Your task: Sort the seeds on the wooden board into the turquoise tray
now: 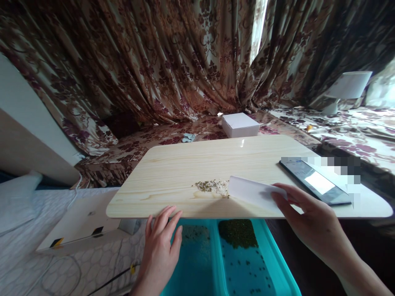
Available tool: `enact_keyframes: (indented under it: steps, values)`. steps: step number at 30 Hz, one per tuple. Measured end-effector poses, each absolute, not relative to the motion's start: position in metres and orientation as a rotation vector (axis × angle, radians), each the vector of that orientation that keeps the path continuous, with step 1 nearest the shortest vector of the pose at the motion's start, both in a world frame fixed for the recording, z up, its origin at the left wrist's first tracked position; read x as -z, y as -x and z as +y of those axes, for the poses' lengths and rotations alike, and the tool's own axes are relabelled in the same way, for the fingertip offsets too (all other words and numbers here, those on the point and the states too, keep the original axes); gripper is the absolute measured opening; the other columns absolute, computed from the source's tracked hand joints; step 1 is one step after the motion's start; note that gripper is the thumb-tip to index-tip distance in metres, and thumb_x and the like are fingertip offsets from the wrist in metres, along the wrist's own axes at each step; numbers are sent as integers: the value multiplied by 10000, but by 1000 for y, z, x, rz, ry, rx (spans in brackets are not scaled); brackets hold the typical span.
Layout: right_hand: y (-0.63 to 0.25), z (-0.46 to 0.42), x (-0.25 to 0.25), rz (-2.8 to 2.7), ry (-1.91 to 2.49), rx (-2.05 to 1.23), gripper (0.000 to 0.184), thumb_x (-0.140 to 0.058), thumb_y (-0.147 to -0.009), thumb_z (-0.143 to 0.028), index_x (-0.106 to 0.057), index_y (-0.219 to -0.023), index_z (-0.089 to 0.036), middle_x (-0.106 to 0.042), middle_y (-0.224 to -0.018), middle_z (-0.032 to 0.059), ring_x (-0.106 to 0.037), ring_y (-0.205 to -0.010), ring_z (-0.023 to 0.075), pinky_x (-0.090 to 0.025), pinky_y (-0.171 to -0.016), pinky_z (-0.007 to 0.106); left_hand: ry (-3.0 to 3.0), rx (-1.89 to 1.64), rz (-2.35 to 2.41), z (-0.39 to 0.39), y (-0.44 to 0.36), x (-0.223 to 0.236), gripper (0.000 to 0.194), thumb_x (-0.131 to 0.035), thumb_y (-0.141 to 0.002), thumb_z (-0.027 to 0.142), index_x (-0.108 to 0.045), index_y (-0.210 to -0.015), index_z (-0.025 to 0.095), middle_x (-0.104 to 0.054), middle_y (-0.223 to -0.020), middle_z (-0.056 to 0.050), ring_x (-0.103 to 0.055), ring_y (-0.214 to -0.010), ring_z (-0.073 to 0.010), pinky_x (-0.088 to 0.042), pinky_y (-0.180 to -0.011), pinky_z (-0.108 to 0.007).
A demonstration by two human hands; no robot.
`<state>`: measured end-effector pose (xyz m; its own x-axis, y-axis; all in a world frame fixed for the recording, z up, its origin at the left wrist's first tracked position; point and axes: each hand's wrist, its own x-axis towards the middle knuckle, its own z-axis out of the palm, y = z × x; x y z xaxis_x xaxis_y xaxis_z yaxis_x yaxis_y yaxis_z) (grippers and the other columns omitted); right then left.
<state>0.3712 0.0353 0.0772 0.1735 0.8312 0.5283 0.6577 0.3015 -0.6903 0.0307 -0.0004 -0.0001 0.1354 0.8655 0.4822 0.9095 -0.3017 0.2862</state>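
Note:
My right hand [304,216] pinches a white card [251,192] that lies tilted on the pale wooden tabletop [185,168], its left edge against a small heap of mixed white and green grains [213,187]. My left hand [160,246] rests with fingers stretched out at the table's near edge, its fingertips touching the underside rim. Below the edge sits a turquoise two-part tray [216,263]; the right compartment holds a mound of green grains [238,233], the left only a thin scatter.
A dark phone [314,181] lies on the table's right side. A white box [240,124] stands behind the table on flowered fabric. Patterned curtains hang at the back. A flat white box [83,222] and cables lie at lower left.

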Motion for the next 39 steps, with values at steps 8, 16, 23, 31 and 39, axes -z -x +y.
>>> enact_keyframes:
  steps: [8,16,23,31,39]
  values:
    - [-362,44,-86,-1614,1370,-174,245,-580,-881,-416,-740,-923,-236,-806,-802,38,-710,-572,183,-546,-440,255,2303,894,-1804,1,-30,2,336,-473,-985,240,-678,-1252,249,-674,-1345,-112,-602,-1268,-292,-409,-1099,-544]
    - [-361,42,-87,-1712,1350,-187,277,-566,-903,-429,-747,-971,-231,-798,-798,40,-700,-561,177,-552,-468,255,2301,918,-1820,0,-31,-1,336,-472,-985,228,-674,-1251,260,-670,-1357,-103,-599,-1278,-292,-397,-1112,-551]
    - [-362,39,-88,-1712,1352,-172,264,-568,-919,-411,-744,-999,-231,-796,-818,32,-702,-563,171,-543,-450,246,2305,904,-1838,-2,-33,-3,336,-472,-984,220,-675,-1249,250,-663,-1367,-105,-596,-1285,-302,-387,-1116,-566]
    - [-364,39,-84,-1778,1267,-161,234,-579,-946,-370,-743,-1041,-231,-807,-871,33,-739,-645,173,-567,-478,222,2318,923,-1829,-1,-32,-5,327,-470,-991,227,-675,-1245,250,-662,-1361,-105,-591,-1286,-296,-395,-1108,-546]
    - [-369,30,-84,-1819,1216,-92,183,-597,-947,-333,-736,-1045,-265,-812,-890,6,-763,-715,179,-604,-591,230,2326,925,-1825,-1,-32,-4,323,-464,-1002,243,-657,-1261,254,-663,-1360,-106,-589,-1286,-291,-386,-1102,-550]
